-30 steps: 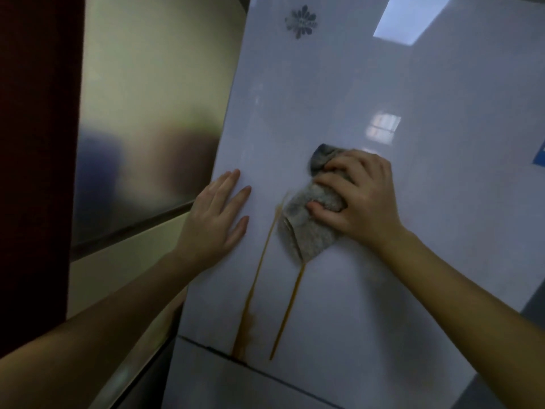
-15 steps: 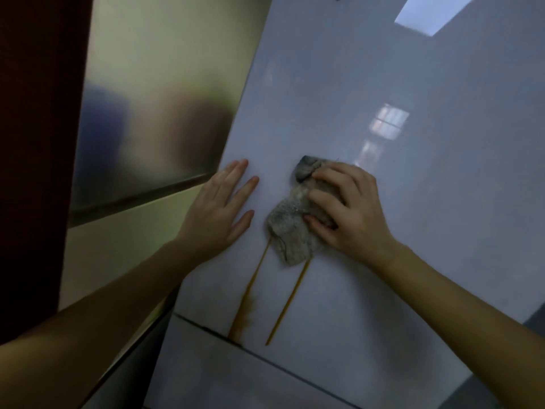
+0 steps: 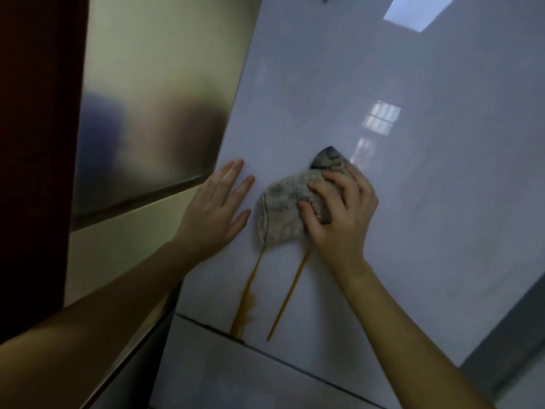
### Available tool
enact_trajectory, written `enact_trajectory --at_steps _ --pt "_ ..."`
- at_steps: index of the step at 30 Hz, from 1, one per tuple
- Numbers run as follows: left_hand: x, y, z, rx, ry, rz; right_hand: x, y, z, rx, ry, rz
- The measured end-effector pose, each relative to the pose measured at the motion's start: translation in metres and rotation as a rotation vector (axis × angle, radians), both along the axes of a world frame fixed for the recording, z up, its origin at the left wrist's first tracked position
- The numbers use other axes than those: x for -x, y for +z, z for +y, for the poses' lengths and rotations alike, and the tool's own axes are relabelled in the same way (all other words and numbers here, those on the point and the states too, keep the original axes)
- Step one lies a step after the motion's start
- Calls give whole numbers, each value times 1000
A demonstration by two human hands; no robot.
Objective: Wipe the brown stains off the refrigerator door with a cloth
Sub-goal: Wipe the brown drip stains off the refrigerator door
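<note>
A glossy pale refrigerator door (image 3: 413,231) fills the right of the view. My right hand (image 3: 342,211) presses a crumpled grey cloth (image 3: 280,216) flat against it. Two brown stains run down from under the cloth: a wider smeared streak (image 3: 246,302) on the left reaching the door's lower seam, and a thin streak (image 3: 287,296) to its right. My left hand (image 3: 213,211) lies flat on the door with fingers spread, just left of the cloth, holding nothing.
A dark seam (image 3: 265,354) separates the upper door from the lower door (image 3: 236,382). A shiny metallic cabinet side (image 3: 153,113) stands to the left, and a dark red panel (image 3: 35,143) beyond it.
The cloth and my right hand have slid down and to the left over the tops of the streaks, so less stain shows. My left hand has stayed flat beside it.
</note>
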State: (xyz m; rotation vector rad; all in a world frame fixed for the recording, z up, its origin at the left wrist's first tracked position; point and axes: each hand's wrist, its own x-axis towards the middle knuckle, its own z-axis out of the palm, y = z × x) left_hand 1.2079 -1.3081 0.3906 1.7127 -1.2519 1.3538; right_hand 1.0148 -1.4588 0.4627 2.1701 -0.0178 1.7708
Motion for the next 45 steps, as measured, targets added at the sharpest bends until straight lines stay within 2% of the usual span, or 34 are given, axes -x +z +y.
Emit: enact_trajectory --at_steps 5,11,16,22,26,31,33,38,41,45 --pt "1 0 1 -17 -1 7 -2 -25 1 44 2 117" --pt "-1 -1 0 -11 -4 -10 -4 -14 7 -143 -7 -157" --pt "-3 -3 -2 -34 -28 -7 -29 -18 16 -30 15 -12" --pt "-4 -2 0 -48 -6 14 27 -74 -11 -6 -53 99" --pt "-2 -2 -1 -62 -3 34 58 -63 -23 -46 -96 7" --pt "-2 -2 -2 -64 -4 42 36 -26 -11 -128 -60 -95" --pt "-2 -2 -2 -63 -11 43 22 -31 -4 -131 -49 -66" --pt "5 -1 1 -56 -24 72 19 -96 -2 -40 -68 170" --pt "17 1 4 -27 -23 120 43 -128 -10 -72 -75 195" --pt "26 -17 9 -8 -74 106 68 -132 -16 -104 -118 175"
